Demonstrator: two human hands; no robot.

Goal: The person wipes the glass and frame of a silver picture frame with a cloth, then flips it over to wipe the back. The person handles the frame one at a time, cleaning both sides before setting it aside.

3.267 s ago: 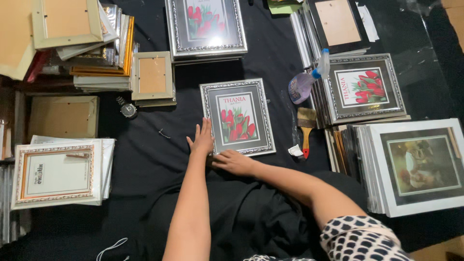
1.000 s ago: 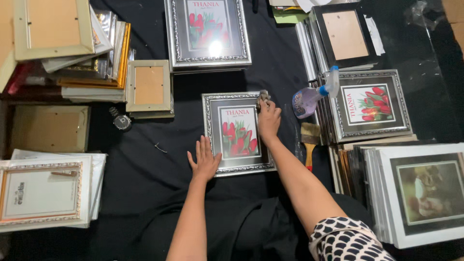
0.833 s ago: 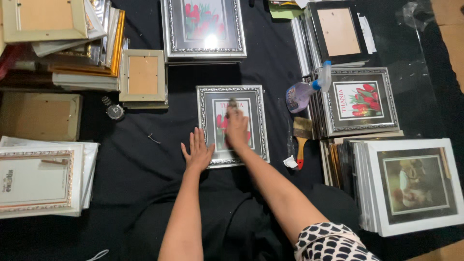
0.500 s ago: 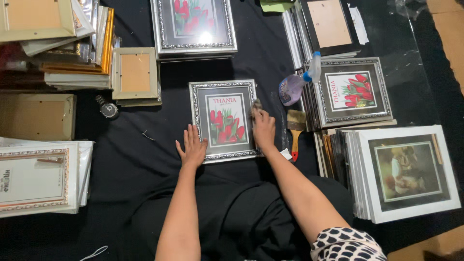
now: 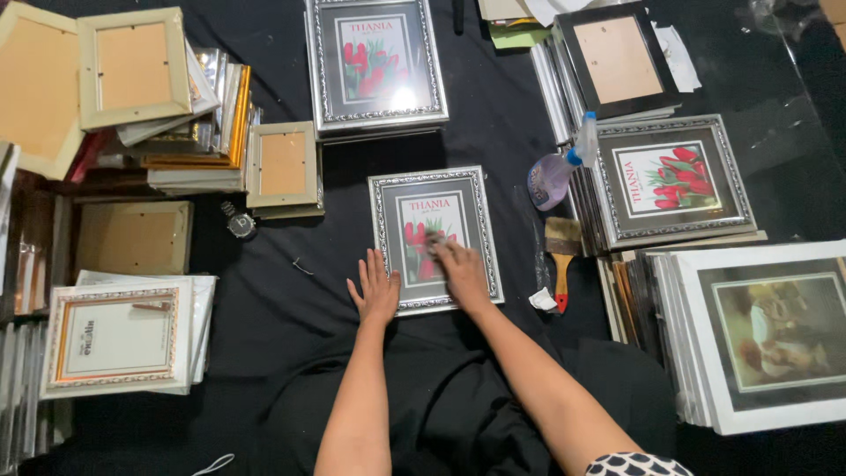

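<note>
Our left hand (image 5: 377, 289) lies flat, fingers spread, steadying the frame (image 5: 434, 239); right hand (image 5: 461, 272) presses its glass, gripping nothing. Stiff, fragile, likely slippery: lift by edges.

Both forearms enter from the bottom edge, bare, and extend forward. The left hand (image 5: 377, 289) lies palm down, fingers straight and slightly spread, pointing away from the body; wrist in line with the forearm. The right arm runs diagonally up and to the left, a patterned sleeve showing at its upper part. The right hand (image 5: 458, 270) is palm down, fingers apparently bunched together, though blur at the fingertips prevents a firm reading. The two hands lie close together, not touching.
</note>
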